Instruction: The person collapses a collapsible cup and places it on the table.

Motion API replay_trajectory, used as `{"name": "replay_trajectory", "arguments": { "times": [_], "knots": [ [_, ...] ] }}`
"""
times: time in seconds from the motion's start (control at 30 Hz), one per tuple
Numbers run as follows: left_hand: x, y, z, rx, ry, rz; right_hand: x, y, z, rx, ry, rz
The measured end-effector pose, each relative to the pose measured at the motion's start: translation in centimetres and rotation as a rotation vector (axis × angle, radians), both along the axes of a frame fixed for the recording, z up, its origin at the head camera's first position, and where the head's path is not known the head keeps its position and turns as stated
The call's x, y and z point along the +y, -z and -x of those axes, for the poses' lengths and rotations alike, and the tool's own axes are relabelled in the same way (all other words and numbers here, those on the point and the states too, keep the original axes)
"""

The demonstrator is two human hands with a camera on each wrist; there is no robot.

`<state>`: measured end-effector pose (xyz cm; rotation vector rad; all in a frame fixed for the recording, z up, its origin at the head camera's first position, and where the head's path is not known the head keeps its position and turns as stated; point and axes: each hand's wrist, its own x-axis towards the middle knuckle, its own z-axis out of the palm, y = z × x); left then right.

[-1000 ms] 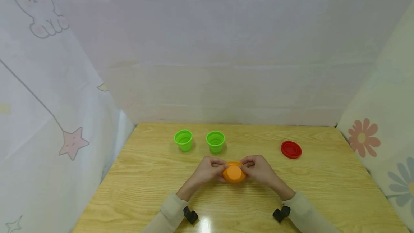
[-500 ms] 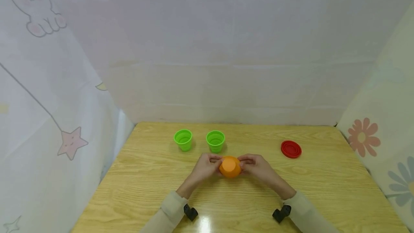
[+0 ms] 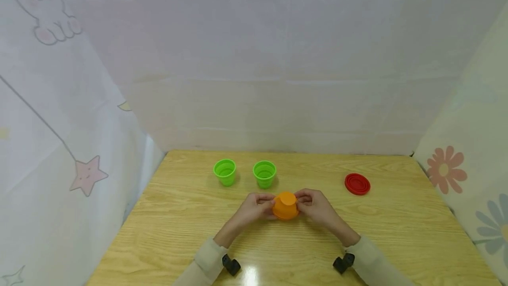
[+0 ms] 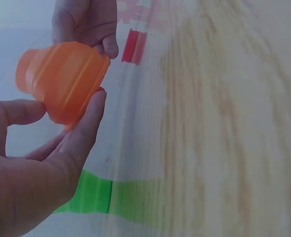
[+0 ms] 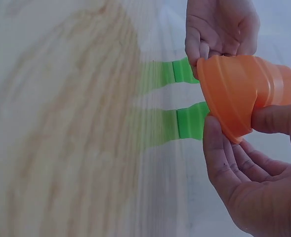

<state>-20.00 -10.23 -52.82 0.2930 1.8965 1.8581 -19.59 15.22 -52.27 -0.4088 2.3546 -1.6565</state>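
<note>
Between both hands is an orange collapsible cup (image 3: 285, 206), its rings partly extended and its small base turned upward toward the head camera. My left hand (image 3: 252, 208) pinches one side of it, thumb on the wall and fingers at the wide rim, as the orange cup (image 4: 66, 81) shows in the left wrist view. From the other side my right hand (image 3: 317, 208) grips it the same way; in the right wrist view its thumb dents the wall of the orange cup (image 5: 234, 94). The cup is held off the table.
Two green collapsible cups (image 3: 225, 172) stand extended and upright behind the hands, toward the left. A red collapsed cup (image 3: 357, 184) lies flat at the right on the wooden table (image 3: 397, 233). Patterned cloth (image 3: 254, 78) hangs behind and at both sides.
The orange cup has been tilted and shifted a little within the hands; its base now points farther away from me. Both hands keep hold of it, and the green and red cups stay put.
</note>
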Motion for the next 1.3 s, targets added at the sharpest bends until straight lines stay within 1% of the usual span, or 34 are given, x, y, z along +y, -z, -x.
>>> {"name": "replay_trajectory", "arguments": {
  "times": [0.1, 0.2, 0.27, 0.37, 0.43, 0.5, 0.57, 0.67, 0.77, 0.87, 0.93, 1.03, 1.13, 1.3],
  "knots": [
    [0.0, 0.0, -0.1, -0.006, -0.005, -0.002, -0.1, 0.1, 0.0, -0.017, 0.007, -0.002],
    [0.2, -0.2, -0.1, 0.019, -0.037, 0.036, -0.1, 0.0, 0.0, -0.051, -0.018, 0.024],
    [0.3, -0.4, -0.2, 0.069, -0.066, 0.085, 0.0, 0.0, 0.0, -0.089, -0.058, 0.072],
    [0.4, -0.6, -0.3, 0.119, -0.11, 0.152, 0.1, -0.1, -0.1, -0.157, -0.116, 0.15],
    [0.5, -0.8, -0.4, 0.147, -0.136, 0.182, 0.1, -0.2, -0.1, -0.193, -0.137, 0.188],
    [0.6, -0.8, -0.4, 0.15, -0.147, 0.188, 0.0, -0.2, -0.1, -0.201, -0.13, 0.194],
    [0.7, -0.7, -0.4, 0.156, -0.141, 0.184, -0.2, -0.2, -0.1, -0.178, -0.099, 0.163],
    [0.8, -0.6, -0.4, 0.141, -0.121, 0.157, -0.4, -0.2, 0.0, -0.125, -0.04, 0.102],
    [0.7, -0.3, -0.4, 0.102, -0.091, 0.107, -0.5, -0.3, -0.1, -0.07, 0.008, 0.032],
    [0.5, -0.3, -0.5, 0.067, -0.06, 0.065, -0.3, -0.3, -0.1, -0.036, 0.017, 0.006],
    [0.3, -0.4, -0.5, 0.055, -0.036, 0.044, 0.1, -0.3, -0.2, -0.027, 0.0, 0.012],
    [0.1, -0.6, -0.5, 0.061, -0.013, 0.055, 0.6, -0.1, -0.2, -0.012, -0.04, 0.011],
    [0.0, -0.6, -0.2, 0.087, -0.005, 0.099, 1.0, -0.1, -0.2, -0.011, -0.096, 0.014],
    [0.1, -0.7, 0.2, 0.141, 0.01, 0.198, 1.1, -0.2, -0.2, -0.019, -0.19, 0.012]
  ]
}}
